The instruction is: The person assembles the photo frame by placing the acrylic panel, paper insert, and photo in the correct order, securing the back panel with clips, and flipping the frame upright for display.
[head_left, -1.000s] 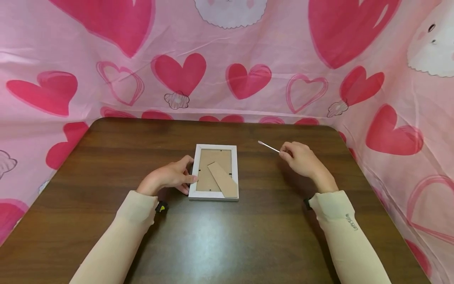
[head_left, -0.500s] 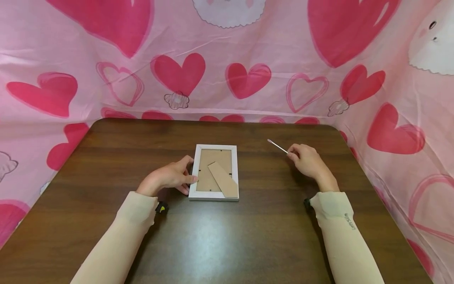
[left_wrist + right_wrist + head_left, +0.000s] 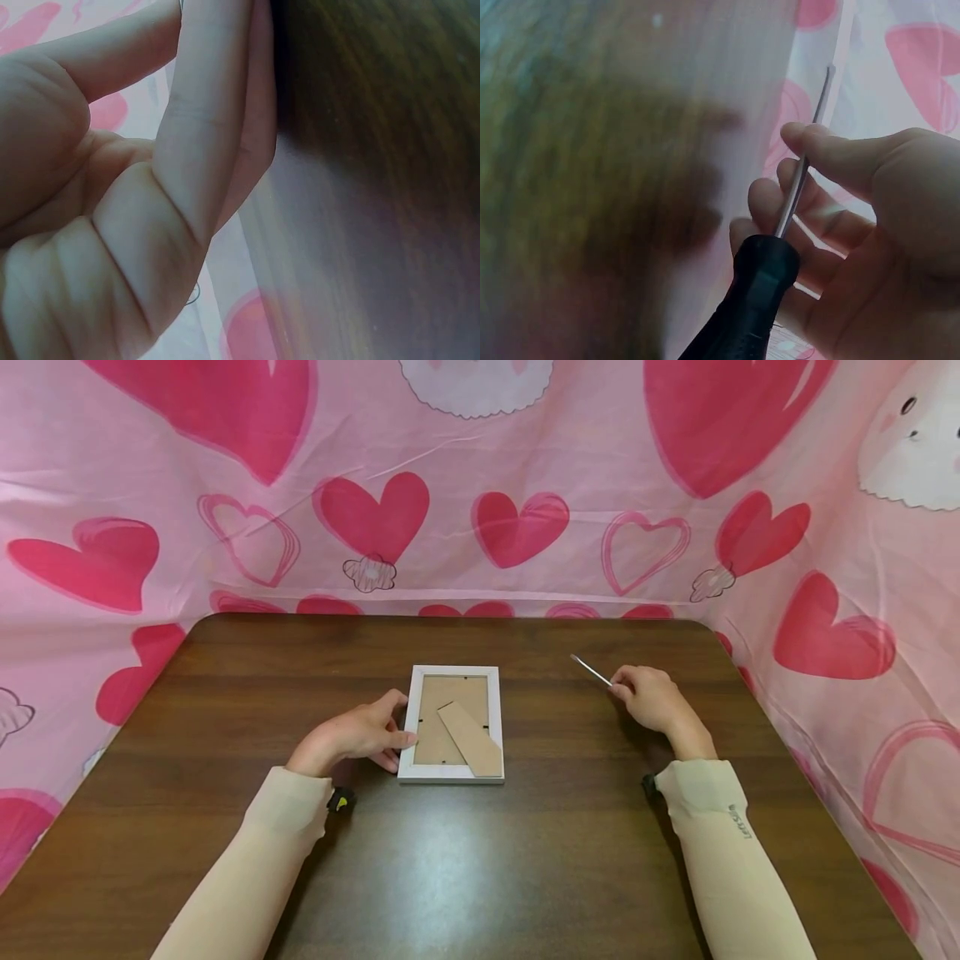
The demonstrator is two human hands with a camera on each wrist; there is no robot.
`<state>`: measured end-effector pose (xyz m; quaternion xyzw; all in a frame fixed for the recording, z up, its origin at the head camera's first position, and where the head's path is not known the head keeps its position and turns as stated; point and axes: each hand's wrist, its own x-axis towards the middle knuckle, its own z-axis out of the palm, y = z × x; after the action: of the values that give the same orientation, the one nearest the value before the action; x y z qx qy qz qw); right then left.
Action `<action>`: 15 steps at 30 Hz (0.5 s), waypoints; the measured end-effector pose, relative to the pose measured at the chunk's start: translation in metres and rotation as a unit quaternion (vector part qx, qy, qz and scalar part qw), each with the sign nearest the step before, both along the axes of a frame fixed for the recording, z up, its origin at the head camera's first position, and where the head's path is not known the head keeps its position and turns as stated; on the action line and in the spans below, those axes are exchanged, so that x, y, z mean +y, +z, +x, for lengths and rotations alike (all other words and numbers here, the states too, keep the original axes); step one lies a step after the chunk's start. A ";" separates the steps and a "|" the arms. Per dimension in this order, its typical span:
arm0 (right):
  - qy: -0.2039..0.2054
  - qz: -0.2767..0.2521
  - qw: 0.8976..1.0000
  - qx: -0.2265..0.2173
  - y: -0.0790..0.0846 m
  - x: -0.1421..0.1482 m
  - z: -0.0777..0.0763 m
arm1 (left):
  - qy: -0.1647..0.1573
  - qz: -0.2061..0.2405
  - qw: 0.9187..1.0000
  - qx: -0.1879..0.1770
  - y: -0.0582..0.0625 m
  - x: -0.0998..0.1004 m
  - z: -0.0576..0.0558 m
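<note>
A white picture frame (image 3: 452, 772) lies face down on the wooden table, its brown backing board (image 3: 435, 739) and slanted stand leg (image 3: 472, 739) showing. My left hand (image 3: 363, 729) holds the frame's left edge, thumb on the border and the other fingers along the side. The left wrist view shows the left hand's fingers (image 3: 202, 112) fairly straight, but not the frame. To the right, clear of the frame, my right hand (image 3: 651, 697) pinches the metal shaft of a screwdriver (image 3: 791, 196) between thumb and fingers. Its dark handle (image 3: 761, 281) lies under the palm; the tip points up and left.
A brown wooden table (image 3: 450, 885) spans the view, with the frame near its middle. Pink heart-printed cloth (image 3: 540, 452) hangs behind the table and along both sides. Small dark tabs (image 3: 466, 677) sit around the backing board.
My right hand has moved a little to the right with the screwdriver, farther from the frame. My left hand and the frame have stayed in place.
</note>
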<state>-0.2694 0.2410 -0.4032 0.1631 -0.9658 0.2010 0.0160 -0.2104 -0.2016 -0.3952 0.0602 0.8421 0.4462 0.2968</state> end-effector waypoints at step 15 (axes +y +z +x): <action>-0.021 0.016 0.999 -0.047 -0.001 0.003 0.003 | -0.006 0.005 1.000 -0.001 0.002 -0.002 0.001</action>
<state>-0.2664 0.2435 -0.4039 0.1337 -0.9717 0.1930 -0.0275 -0.2090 -0.2031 -0.3934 0.0669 0.8391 0.4489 0.2998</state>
